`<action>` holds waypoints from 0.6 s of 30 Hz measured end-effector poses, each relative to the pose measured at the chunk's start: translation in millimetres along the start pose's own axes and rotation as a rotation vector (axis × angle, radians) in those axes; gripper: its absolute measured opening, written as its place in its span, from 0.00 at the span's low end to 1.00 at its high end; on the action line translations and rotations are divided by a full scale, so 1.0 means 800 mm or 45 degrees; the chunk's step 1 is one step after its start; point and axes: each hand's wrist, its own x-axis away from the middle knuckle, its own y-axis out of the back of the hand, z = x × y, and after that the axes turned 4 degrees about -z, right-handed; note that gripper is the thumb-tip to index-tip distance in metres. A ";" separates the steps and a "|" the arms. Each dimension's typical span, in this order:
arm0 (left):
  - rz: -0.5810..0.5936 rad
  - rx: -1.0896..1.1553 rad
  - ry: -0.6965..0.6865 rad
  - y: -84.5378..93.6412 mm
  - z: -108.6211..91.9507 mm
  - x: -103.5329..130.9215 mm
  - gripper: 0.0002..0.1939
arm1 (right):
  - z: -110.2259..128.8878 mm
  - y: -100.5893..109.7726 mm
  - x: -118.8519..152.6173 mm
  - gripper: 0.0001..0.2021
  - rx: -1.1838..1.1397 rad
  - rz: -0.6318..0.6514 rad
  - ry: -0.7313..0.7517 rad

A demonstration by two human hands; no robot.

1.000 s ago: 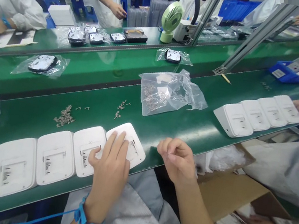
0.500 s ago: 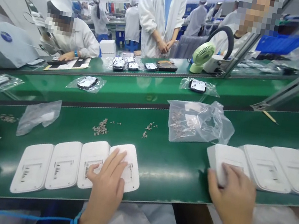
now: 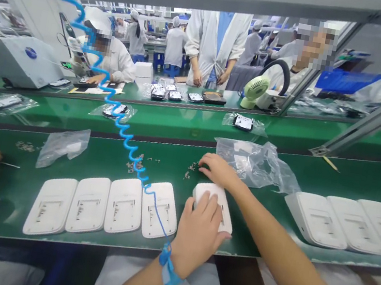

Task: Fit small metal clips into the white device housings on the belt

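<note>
Fingers spread, the left hand (image 3: 200, 228) is resting on a white housing (image 3: 225, 210) near the front edge of the table (image 3: 98, 161), apparently steadying it, while the right hand (image 3: 220, 170) is arching beside small metal pieces (image 3: 192, 166), seemingly lying there for easy reach; whether its narrowed fingers are gripping one, we cannot tell.

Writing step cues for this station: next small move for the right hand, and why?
Likely pinch up one of the small metal pieces, I'd say. The right hand has its fingertips right by that loose cluster, while the left hand lies over the nearby white unit. Whether the fingertips hold a piece is too small to tell.
</note>
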 end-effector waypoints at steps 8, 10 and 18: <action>-0.017 -0.071 -0.129 0.008 0.008 0.025 0.32 | -0.009 -0.005 0.006 0.09 -0.030 0.054 0.036; 0.005 -0.074 -0.144 0.011 0.008 0.022 0.32 | -0.003 0.010 0.032 0.11 -0.030 -0.017 -0.004; 0.001 0.041 -0.137 0.014 0.013 0.026 0.24 | 0.072 0.013 0.191 0.06 -0.518 -0.626 -0.351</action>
